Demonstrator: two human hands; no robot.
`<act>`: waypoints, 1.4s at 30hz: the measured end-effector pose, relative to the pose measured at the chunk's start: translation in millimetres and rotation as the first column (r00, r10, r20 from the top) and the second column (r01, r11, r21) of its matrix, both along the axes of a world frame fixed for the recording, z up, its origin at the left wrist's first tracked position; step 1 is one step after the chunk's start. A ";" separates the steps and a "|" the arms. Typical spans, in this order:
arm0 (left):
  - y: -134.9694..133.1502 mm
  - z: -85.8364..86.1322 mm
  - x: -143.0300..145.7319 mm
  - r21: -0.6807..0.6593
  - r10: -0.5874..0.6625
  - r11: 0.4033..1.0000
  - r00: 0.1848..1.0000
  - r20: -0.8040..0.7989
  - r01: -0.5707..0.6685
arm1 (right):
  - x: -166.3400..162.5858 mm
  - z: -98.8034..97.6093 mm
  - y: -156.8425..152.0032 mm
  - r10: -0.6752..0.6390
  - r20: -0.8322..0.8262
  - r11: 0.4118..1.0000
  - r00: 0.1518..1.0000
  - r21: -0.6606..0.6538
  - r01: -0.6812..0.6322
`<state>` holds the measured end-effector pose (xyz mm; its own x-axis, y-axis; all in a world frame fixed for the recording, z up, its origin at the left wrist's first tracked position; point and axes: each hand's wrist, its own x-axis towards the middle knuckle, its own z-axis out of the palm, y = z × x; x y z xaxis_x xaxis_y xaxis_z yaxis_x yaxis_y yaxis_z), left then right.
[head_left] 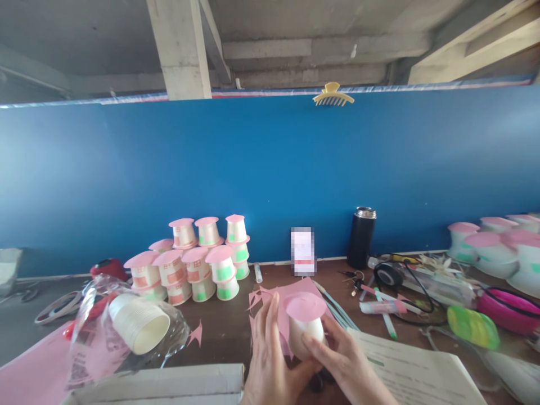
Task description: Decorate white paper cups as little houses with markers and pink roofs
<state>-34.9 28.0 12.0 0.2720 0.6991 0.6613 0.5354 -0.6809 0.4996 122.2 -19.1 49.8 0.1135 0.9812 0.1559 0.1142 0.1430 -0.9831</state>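
Observation:
A white paper cup (300,336), turned upside down, wears a pink paper roof (306,306). My right hand (343,353) grips it from the right, thumb across the front and fingers round the side. To its left, my left hand (269,351) is open with the fingers stretched upward, apart from the roof; its thumb reaches toward the lower part of the cup. Cut pink paper (306,286) lies on the table behind the cup.
Stacked cups with pink roofs (198,261) stand left; more roofed cups (491,256) stand far right. Nested plain cups (139,323) lie in a plastic bag. A black flask (361,239), a glue tube (382,307), printed sheets (415,365) and a white box (169,382) surround my hands.

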 end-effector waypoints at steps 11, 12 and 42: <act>-11.8 21.7 18.6 -0.495 -0.154 0.652 0.739 0.656 0.575 | -0.4 3.0 -4.3 -0.018 -0.157 0.997 0.987 -0.080 0.005; -11.1 24.2 18.3 -0.489 -0.147 0.608 0.693 0.705 0.626 | -0.1 3.3 -4.9 -0.029 -0.142 0.996 0.990 -0.087 0.016; -6.3 32.0 12.7 -0.402 -0.128 0.407 0.487 0.864 0.820 | 1.0 -15.6 -4.6 -0.412 0.490 0.907 0.768 0.304 0.292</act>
<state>-22.2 21.7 44.0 0.5075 0.8477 0.1543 -0.4473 0.1061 0.8881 123.2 -23.7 34.1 0.2848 0.8289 0.4815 0.6895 0.1718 -0.7036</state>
